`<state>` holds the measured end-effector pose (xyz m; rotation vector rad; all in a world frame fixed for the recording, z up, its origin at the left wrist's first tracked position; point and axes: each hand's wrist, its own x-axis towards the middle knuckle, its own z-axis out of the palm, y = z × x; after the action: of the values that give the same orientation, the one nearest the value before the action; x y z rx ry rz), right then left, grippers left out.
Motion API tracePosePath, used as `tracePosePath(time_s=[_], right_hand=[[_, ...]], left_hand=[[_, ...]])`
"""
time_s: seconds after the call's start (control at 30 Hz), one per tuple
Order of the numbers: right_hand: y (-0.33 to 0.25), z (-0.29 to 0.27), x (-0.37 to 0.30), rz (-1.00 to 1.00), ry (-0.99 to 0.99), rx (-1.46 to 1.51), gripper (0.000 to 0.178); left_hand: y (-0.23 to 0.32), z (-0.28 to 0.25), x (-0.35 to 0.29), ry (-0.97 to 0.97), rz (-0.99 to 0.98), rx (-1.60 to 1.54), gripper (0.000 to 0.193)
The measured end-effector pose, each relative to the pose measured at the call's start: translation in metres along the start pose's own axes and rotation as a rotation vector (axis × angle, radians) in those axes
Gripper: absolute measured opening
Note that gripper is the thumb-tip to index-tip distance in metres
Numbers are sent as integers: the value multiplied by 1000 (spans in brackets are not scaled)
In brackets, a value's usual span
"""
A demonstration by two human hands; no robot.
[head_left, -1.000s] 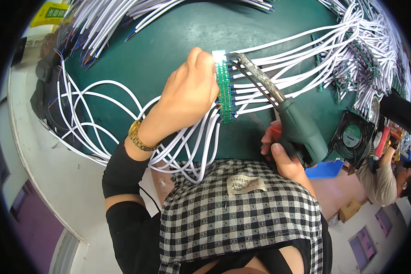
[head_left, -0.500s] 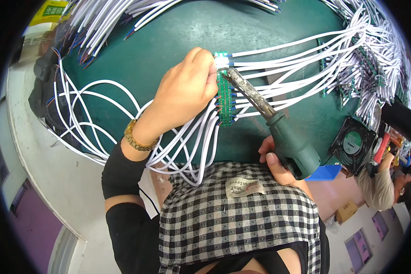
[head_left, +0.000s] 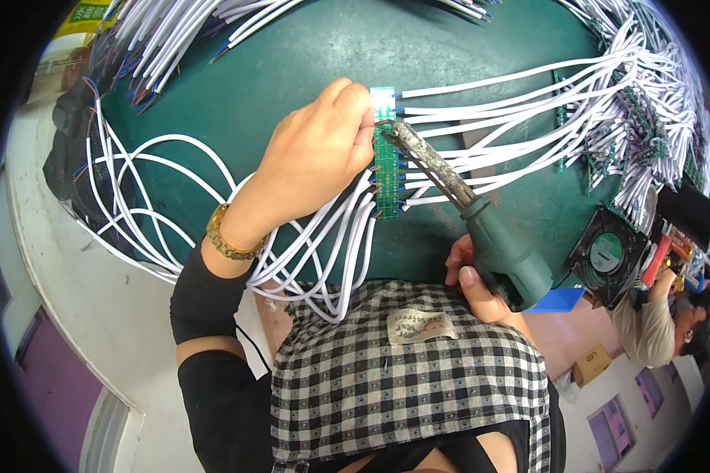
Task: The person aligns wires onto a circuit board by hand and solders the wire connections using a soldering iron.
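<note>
On the green mat, a strip of small green circuit boards (head_left: 388, 185) has white cables (head_left: 481, 155) joined along its right side and more along its lower left. My left hand (head_left: 323, 142), wearing a gold watch, is pinched at the strip's upper left edge. A short brown wire end (head_left: 383, 124) shows by its fingertips; the rest of what it holds is hidden. My right hand (head_left: 481, 288) grips a soldering iron (head_left: 506, 252) by its dark green handle. The iron's worn metal tip meets the strip beside my left fingertips.
Bundles of white cable (head_left: 166, 47) lie at the far left, and a heap of cables with boards (head_left: 647, 118) at the right. A black fan (head_left: 607, 252) stands at the right edge near a blue bin (head_left: 556, 299). Another person (head_left: 655, 327) sits beyond it.
The view has shifted slightly, and my left hand and forearm sit a little farther left. The iron's tip stays at the same part of the strip.
</note>
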<state>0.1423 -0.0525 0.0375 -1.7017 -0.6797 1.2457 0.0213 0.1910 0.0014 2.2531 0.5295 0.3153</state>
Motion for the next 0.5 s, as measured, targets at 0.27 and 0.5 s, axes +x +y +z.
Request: tracePosePath(time_s=[0.27, 0.5], right_hand=[[-3, 4, -3, 62, -7, 204, 28], [6, 12, -8, 31, 130, 334, 59]], left_hand=[[0, -1, 0, 6, 28, 86, 16], [-2, 0, -1, 23, 51, 88, 16]])
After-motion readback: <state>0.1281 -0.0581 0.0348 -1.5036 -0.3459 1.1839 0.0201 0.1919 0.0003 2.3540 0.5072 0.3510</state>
